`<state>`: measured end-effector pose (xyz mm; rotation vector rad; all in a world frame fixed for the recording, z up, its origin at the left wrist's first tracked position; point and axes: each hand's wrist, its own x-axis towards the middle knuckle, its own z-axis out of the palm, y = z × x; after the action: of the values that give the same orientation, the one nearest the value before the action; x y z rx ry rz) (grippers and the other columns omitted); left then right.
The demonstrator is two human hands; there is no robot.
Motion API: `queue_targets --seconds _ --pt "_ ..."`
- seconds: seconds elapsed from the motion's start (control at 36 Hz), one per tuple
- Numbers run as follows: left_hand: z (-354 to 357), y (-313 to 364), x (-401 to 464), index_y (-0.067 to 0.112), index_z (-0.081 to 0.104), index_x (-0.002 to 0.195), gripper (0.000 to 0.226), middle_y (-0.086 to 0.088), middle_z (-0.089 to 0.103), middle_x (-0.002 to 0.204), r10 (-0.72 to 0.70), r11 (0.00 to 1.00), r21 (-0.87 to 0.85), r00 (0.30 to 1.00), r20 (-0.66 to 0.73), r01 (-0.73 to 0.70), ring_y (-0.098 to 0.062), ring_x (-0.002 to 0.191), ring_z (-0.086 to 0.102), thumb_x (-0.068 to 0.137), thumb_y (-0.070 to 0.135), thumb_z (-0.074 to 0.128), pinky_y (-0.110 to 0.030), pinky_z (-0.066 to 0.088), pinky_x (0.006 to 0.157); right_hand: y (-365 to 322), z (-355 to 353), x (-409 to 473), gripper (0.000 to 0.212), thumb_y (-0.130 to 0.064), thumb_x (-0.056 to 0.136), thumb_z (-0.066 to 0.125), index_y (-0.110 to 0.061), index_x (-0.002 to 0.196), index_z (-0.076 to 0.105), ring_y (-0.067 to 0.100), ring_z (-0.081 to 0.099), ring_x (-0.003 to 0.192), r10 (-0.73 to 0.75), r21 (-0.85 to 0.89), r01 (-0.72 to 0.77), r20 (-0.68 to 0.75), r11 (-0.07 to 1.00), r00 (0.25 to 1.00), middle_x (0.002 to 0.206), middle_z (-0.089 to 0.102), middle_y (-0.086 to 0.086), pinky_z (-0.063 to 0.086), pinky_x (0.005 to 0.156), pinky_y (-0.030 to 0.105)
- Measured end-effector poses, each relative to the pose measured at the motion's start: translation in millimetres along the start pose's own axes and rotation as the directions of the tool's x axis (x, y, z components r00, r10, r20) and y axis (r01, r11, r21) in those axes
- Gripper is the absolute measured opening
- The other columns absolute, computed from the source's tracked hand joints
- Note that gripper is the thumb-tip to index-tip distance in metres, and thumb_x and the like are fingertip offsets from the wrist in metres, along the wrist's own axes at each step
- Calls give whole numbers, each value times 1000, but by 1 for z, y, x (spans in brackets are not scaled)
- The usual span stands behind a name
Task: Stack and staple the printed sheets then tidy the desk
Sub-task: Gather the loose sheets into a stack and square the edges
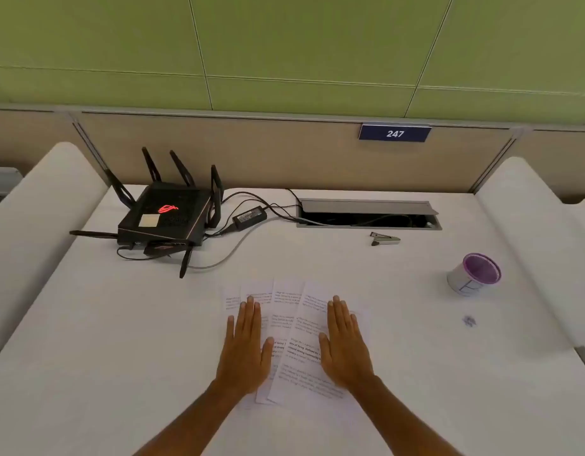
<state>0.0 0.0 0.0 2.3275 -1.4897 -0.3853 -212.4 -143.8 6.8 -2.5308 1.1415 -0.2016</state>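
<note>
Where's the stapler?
In the head view, the stapler lies far right on the desk, just before the cable box, beyond the sheets.

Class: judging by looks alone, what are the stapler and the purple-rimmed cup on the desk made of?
Small silver stapler: apparently metal, since it has a bright grey sheen; the dark end may be plastic.
White cup with purple rim: probably paper or thin plastic, with a matte white wall; too blurred to settle.
</note>
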Motion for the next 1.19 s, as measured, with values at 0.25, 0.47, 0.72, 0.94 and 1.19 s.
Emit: queue_targets --seconds 0.25,0.47,0.72,0.94,1.19 --pt "27 -12 -29 17 -16 167 85 0 -26 176 -59 998 -6 996 61 59 -21 165 -17 102 67 8 -56 6 135 6 17 -19 73 -44 106 22 -14 165 -10 13 -20 160 73 -3 -73 113 997 991 173 -20 -1 -4 132 43" --pt "-2 -8 -25 25 -24 165 97 3 -6 180 -197 959 -208 980 -9 191 -23 167 8 103 57 43 -55 -28 126 15 3 -12 55 -22 96 72 -11 148 57 25 50 144 43 171 -10 -188 985 981 157 51 5 44 116 45" --pt "-28 -30 -14 18 29 163 85 -11 61 143 -428 880 -300 888 -169 368 -37 128 60 94 33 77 -63 41 116 20 -3 -27 76 -57 90 68 -14 150 50 31 45 143 286 39 -284 -183 958 941 151 56 6 40 113 53" --pt "-18 -20 -7 14 24 163 99 -13 40 165 -465 878 -149 885 -37 455 -39 143 45 89 56 75 -60 40 116 14 11 -25 113 -86 85 40 -10 165 12 32 11 161 295 -54 -294 19 954 955 174 11 10 11 129 58" --pt "-8 -7 -4 16 10 168 106 -11 27 172 -456 871 -198 890 10 449 -38 154 31 91 43 78 -62 27 124 -7 14 -9 110 -85 88 34 -12 166 8 30 -3 162 237 -96 -227 110 969 965 176 -4 8 0 129 61"
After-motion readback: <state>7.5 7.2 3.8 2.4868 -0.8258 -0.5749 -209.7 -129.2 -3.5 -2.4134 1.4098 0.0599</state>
